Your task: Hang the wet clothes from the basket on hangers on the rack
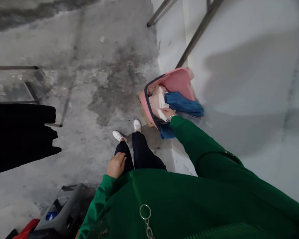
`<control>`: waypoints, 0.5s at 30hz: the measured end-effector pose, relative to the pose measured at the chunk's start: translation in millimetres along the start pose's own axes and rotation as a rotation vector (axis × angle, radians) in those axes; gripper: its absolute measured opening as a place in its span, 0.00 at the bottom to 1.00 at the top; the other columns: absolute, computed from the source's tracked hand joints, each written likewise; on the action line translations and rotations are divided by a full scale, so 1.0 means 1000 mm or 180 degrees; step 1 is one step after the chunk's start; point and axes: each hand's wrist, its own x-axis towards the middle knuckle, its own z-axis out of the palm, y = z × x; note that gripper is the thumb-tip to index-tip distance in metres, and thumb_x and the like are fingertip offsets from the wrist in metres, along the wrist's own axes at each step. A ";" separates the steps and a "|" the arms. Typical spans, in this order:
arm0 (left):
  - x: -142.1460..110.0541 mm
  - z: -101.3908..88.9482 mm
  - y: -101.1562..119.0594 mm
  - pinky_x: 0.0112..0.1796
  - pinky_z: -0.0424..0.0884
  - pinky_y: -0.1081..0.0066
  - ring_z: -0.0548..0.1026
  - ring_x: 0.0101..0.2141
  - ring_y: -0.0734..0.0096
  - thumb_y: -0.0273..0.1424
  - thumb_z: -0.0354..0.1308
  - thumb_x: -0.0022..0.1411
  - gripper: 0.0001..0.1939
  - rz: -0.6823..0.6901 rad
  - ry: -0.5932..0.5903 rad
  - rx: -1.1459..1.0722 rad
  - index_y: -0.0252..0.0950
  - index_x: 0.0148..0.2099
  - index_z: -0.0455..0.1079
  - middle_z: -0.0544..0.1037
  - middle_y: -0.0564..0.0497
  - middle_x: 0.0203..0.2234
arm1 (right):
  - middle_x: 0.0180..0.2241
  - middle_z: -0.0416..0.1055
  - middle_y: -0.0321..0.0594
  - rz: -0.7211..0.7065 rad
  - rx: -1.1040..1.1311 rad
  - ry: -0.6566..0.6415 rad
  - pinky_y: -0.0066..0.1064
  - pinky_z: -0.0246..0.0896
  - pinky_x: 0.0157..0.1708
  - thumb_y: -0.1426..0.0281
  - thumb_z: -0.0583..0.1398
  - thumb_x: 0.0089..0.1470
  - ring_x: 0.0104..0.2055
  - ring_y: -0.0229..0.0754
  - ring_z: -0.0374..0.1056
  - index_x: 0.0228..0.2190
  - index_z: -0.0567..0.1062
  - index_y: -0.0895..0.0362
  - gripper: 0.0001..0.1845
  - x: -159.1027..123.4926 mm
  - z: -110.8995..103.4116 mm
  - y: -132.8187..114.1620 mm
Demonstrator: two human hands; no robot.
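My right hand (168,113), with a bracelet at the wrist, reaches into a pink laundry basket (180,81) against the white wall. Its fingers are closed on a pale pink-and-white garment (157,101), though the fingertips are partly hidden in the cloth. Blue clothing (184,103) lies beside that hand and hangs over the basket's side. Over my dark trousers, my left hand (116,165) rests near the thigh, holding nothing, its fingers loosely bent.
Metal legs (199,33) of a rack stand by the wall behind the basket. Black garments (20,132) hang at the left. A grey plastic stool (62,212) is at the lower left. The concrete floor (84,109) is stained.
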 end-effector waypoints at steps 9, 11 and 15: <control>0.001 0.000 0.007 0.44 0.73 0.63 0.77 0.42 0.61 0.30 0.44 0.69 0.15 0.0058 -0.0288 0.0428 0.35 0.50 0.70 0.76 0.43 0.46 | 0.54 0.65 0.66 0.0745 -0.0012 0.0606 0.57 0.28 0.62 0.81 0.51 0.55 0.64 0.55 0.49 0.51 0.71 0.72 0.22 -0.030 -0.062 0.087; -0.001 -0.008 0.011 0.43 0.72 0.64 0.77 0.42 0.62 0.30 0.44 0.69 0.15 0.0072 -0.0374 0.0582 0.35 0.49 0.70 0.76 0.43 0.46 | 0.51 0.69 0.66 0.0799 0.0263 0.0615 0.56 0.34 0.61 0.80 0.54 0.54 0.62 0.56 0.53 0.42 0.75 0.71 0.16 -0.038 -0.070 0.091; -0.005 -0.030 0.021 0.44 0.71 0.64 0.77 0.42 0.62 0.30 0.44 0.69 0.15 0.0106 -0.0186 0.0663 0.36 0.51 0.69 0.76 0.42 0.47 | 0.41 0.75 0.54 0.0614 0.1103 0.0926 0.39 0.53 0.56 0.73 0.54 0.59 0.49 0.42 0.65 0.35 0.74 0.68 0.12 -0.051 -0.103 0.085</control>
